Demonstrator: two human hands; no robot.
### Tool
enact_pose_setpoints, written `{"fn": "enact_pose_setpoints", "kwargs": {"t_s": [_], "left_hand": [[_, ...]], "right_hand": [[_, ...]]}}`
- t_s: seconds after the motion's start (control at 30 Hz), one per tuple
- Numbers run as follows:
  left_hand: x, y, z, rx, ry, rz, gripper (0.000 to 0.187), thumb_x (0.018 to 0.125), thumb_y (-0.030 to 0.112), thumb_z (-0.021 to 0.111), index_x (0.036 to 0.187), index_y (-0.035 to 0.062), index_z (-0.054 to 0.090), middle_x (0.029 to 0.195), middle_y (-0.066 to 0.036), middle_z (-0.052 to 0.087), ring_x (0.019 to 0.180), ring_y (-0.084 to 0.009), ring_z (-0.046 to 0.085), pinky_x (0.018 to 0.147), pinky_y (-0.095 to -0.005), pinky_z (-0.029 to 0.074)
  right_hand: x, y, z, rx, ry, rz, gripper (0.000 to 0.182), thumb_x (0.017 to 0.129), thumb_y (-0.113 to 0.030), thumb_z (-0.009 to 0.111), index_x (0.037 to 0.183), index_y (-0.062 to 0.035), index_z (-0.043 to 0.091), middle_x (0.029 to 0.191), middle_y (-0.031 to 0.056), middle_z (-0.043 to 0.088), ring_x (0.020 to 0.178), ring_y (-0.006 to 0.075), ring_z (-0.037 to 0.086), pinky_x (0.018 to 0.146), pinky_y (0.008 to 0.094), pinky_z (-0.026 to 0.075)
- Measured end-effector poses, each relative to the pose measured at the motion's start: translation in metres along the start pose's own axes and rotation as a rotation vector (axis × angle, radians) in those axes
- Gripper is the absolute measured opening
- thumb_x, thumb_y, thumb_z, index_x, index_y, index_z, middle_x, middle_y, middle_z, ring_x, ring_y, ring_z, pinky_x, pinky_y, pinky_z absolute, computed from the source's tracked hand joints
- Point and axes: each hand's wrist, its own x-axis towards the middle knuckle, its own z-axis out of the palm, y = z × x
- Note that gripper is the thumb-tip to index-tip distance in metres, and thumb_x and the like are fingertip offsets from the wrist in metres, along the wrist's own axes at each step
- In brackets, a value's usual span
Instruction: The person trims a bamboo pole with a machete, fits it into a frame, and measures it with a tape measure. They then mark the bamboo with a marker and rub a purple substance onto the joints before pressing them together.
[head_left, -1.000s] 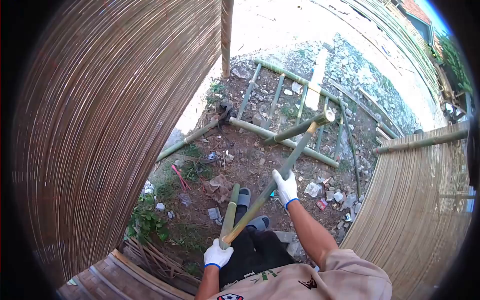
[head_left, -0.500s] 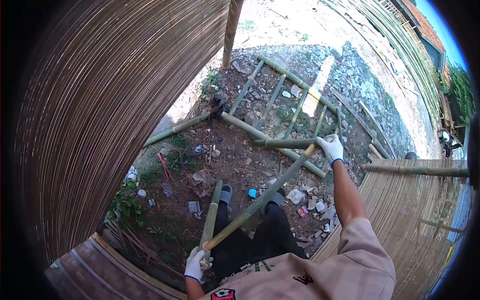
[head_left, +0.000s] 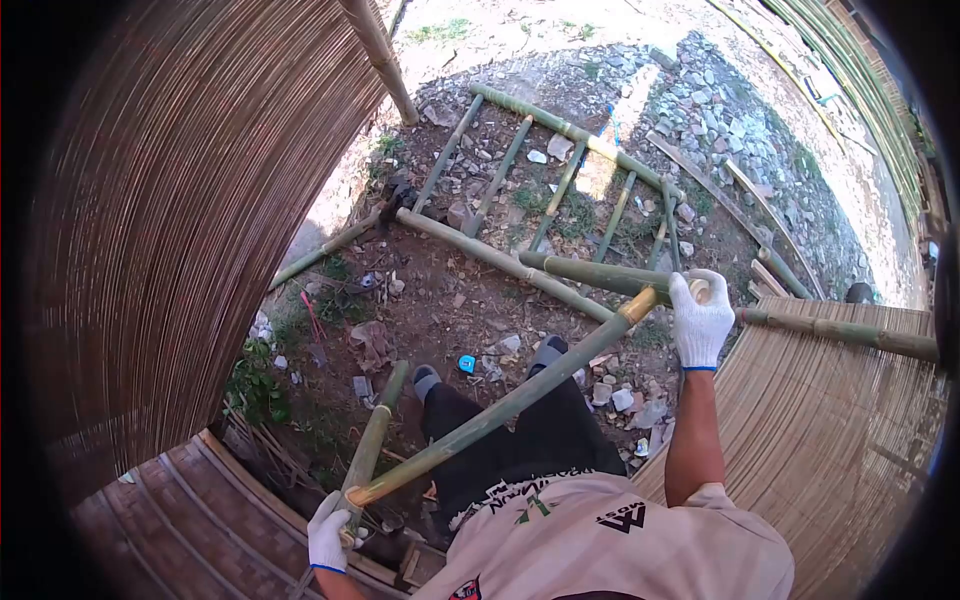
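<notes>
A bamboo frame is held up across my legs in both hands. Its long green crosspiece (head_left: 510, 408) slants from lower left to upper right and meets a shorter bamboo pole at each end. My left hand (head_left: 328, 538), in a white glove, is closed around the left pole (head_left: 375, 432) right at the joint. At the other side, my gloved right hand (head_left: 703, 322) wraps the near end of the right pole (head_left: 595, 273), just beyond the crosspiece's yellowish tip. Past it, a ladder-like bamboo frame (head_left: 470, 246) with several rungs lies on the ground.
A bamboo-strip wall (head_left: 200, 200) rises on the left, beside an upright post (head_left: 382, 62). To the right is a slatted bamboo panel (head_left: 800, 400) with a pole along its top. A blue tape measure (head_left: 466, 364) lies near my feet, among stones and litter.
My view has shifted. Both hands now appear farther apart, still on the bamboo frame, which looks larger and closer. My right hand's fingers now show curled over the pole end.
</notes>
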Motion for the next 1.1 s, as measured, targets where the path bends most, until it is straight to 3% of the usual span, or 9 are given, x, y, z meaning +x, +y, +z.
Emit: {"fn": "enact_pose_setpoints", "kwargs": {"t_s": [0.17,0.33,0.43,0.53,0.57,0.67,0.77,0.8,1.1], "left_hand": [[-0.052,0.014,0.061,0.096,-0.069,-0.051,0.062,0.087,0.008,0.056,0.148,-0.0037,0.049,0.111,-0.023,0.072,0.060,-0.0302,0.070,0.043,-0.0343,0.055],[-0.064,0.009,0.137,0.111,-0.188,0.028,0.052,0.090,0.012,0.057,0.137,-0.0078,0.057,0.103,-0.026,0.072,0.057,-0.0310,0.071,0.040,-0.0318,0.054],[-0.071,-0.004,0.179,0.083,-0.199,0.077,0.042,0.093,0.013,0.055,0.128,-0.0076,0.063,0.096,-0.022,0.073,0.056,-0.0278,0.070,0.040,-0.0307,0.054],[-0.082,-0.013,0.213,0.069,-0.222,0.149,0.038,0.094,0.015,0.055,0.123,-0.0072,0.066,0.092,-0.020,0.074,0.054,-0.0254,0.069,0.039,-0.0292,0.052],[-0.084,-0.019,0.222,0.035,-0.224,0.151,0.034,0.099,0.016,0.056,0.123,-0.0062,0.066,0.087,-0.019,0.073,0.053,-0.0216,0.069,0.040,-0.0269,0.048],[-0.099,-0.031,0.246,-0.001,-0.251,0.208,0.032,0.100,0.018,0.057,0.121,-0.0049,0.069,0.088,-0.018,0.074,0.053,-0.0211,0.069,0.039,-0.0252,0.047],[-0.109,-0.047,0.263,-0.019,-0.249,0.225,0.032,0.100,0.018,0.057,0.119,-0.0042,0.069,0.089,-0.017,0.074,0.052,-0.0205,0.069,0.039,-0.0246,0.046],[-0.114,-0.052,0.270,-0.039,-0.250,0.226,0.032,0.100,0.017,0.056,0.120,-0.0041,0.069,0.089,-0.017,0.073,0.051,-0.0198,0.069,0.038,-0.0244,0.046],[-0.165,-0.066,0.285,-0.040,-0.140,0.260,0.032,0.099,0.015,0.056,0.118,-0.0070,0.069,0.085,-0.016,0.073,0.045,-0.0162,0.060,0.039,-0.0264,0.047]], "right_hand": [[0.050,0.019,-0.089,-0.114,0.139,-0.169,0.030,0.087,-0.029,0.082,0.102,-0.0049,0.071,0.088,0.0115,0.072,0.080,0.0179,0.069,0.078,0.0336,0.055],[0.089,0.054,-0.150,-0.104,0.223,-0.068,0.030,0.088,-0.031,0.080,0.102,-0.0050,0.071,0.088,0.0119,0.072,0.079,0.0185,0.069,0.078,0.0347,0.055],[0.107,0.051,-0.177,-0.055,0.236,0.009,0.029,0.089,-0.029,0.080,0.101,-0.0044,0.071,0.088,0.0110,0.072,0.079,0.0172,0.069,0.077,0.0337,0.055],[0.141,0.087,-0.204,-0.182,0.298,-0.161,0.028,0.089,-0.028,0.079,0.102,-0.0036,0.072,0.087,0.0080,0.071,0.081,0.0165,0.067,0.077,0.0326,0.055],[0.153,0.096,-0.212,-0.193,0.283,-0.193,0.028,0.089,-0.028,0.079,0.102,-0.0036,0.072,0.087,0.0080,0.071,0.081,0.0165,0.067,0.077,0.0326,0.055],[0.173,0.110,-0.227,-0.200,0.267,-0.131,0.032,0.088,-0.031,0.079,0.103,-0.0037,0.073,0.094,0.0103,0.072,0.088,0.0182,0.067,0.082,0.0339,0.054],[0.187,0.122,-0.242,-0.302,0.287,-0.226,0.033,0.089,-0.029,0.078,0.105,-0.0016,0.072,0.094,0.0111,0.072,0.086,0.0163,0.066,0.081,0.0335,0.055],[0.188,0.120,-0.246,-0.266,0.277,-0.148,0.032,0.087,-0.033,0.078,0.102,-0.0053,0.074,0.098,0.0118,0.072,0.091,0.0216,0.068,0.085,0.0351,0.053],[0.199,0.139,-0.289,-0.094,0.257,-0.108,0.034,0.087,-0.033,0.079,0.101,-0.0018,0.074,0.092,0.0105,0.069,0.089,0.0185,0.065,0.083,0.0346,0.053]]}}
